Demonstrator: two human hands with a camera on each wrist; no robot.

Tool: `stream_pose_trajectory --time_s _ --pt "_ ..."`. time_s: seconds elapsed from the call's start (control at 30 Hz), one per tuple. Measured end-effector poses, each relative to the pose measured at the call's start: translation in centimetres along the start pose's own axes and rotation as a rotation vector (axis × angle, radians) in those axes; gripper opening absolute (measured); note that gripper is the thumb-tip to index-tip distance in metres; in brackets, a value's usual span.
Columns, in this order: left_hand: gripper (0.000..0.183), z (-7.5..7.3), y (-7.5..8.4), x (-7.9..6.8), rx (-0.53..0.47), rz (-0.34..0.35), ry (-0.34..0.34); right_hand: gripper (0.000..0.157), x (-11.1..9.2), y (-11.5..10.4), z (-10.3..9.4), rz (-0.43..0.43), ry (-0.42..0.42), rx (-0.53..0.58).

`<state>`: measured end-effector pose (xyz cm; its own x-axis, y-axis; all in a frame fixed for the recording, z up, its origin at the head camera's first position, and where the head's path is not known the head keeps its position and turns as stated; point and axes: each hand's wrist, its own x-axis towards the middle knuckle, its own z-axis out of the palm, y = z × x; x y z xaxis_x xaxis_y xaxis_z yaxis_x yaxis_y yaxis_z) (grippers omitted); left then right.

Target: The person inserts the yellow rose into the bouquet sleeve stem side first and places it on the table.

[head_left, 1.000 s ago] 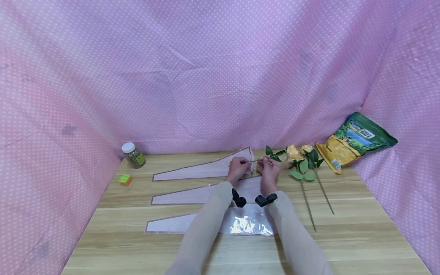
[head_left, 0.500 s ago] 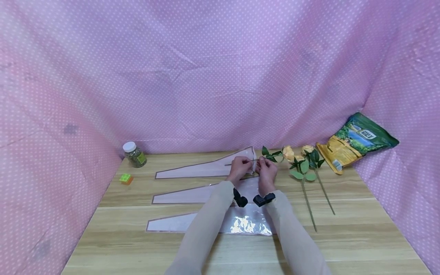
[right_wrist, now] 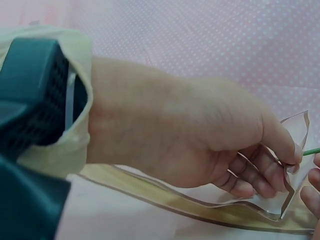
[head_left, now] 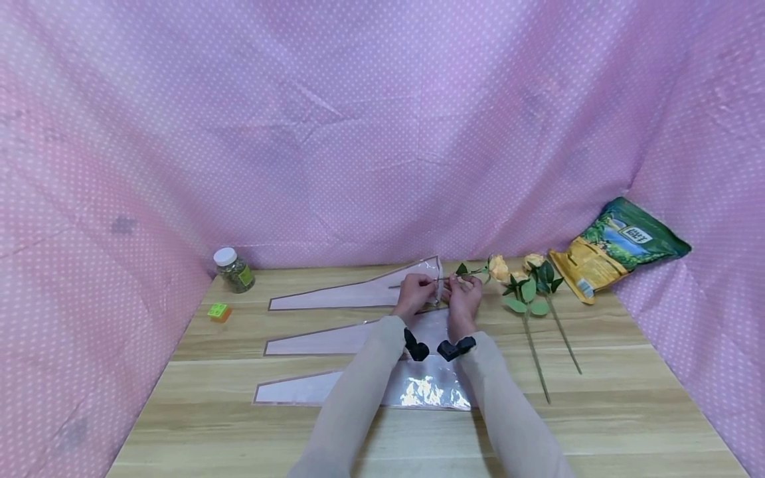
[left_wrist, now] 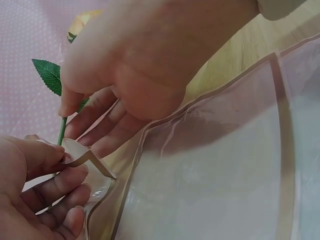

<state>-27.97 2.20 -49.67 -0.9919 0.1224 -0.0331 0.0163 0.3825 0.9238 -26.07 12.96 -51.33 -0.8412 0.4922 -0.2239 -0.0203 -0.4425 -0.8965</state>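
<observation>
Left hand (head_left: 415,292) pinches the mouth edge of the far clear sleeve (head_left: 335,295) between thumb and index; other fingers loosely bent. Right hand (head_left: 465,297) just beside it, thumb and fingertips gripping the green stem (left_wrist: 62,131) of a peach rose (head_left: 499,268), bloom to the right of the hands. Stem passes left fingertips at the mouth; its lower end shows within the sleeve outline, left of that hand. Middle sleeve (head_left: 323,340) and near sleeve (head_left: 305,388) lie flat on the wooden table (head_left: 239,438), partly hidden by forearms. Two more roses (head_left: 528,289) right of the hands; seed bag (head_left: 621,247) against pink cloth (head_left: 382,133). White-lidded jar (head_left: 235,271) and small block (head_left: 219,312) far left.
</observation>
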Motion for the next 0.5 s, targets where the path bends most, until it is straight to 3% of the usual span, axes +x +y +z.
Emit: stream_pose_trajectory --time_s 0.23,0.5 --pt "0.016 -0.03 -0.16 0.05 -0.020 -0.006 -0.004 0.044 -0.09 -0.17 -0.18 -0.014 -0.001 -0.114" --pt "0.015 -0.16 -0.32 0.12 0.003 -0.012 0.000 0.038 -0.62 -0.64 -0.35 -0.047 -0.021 -0.131"
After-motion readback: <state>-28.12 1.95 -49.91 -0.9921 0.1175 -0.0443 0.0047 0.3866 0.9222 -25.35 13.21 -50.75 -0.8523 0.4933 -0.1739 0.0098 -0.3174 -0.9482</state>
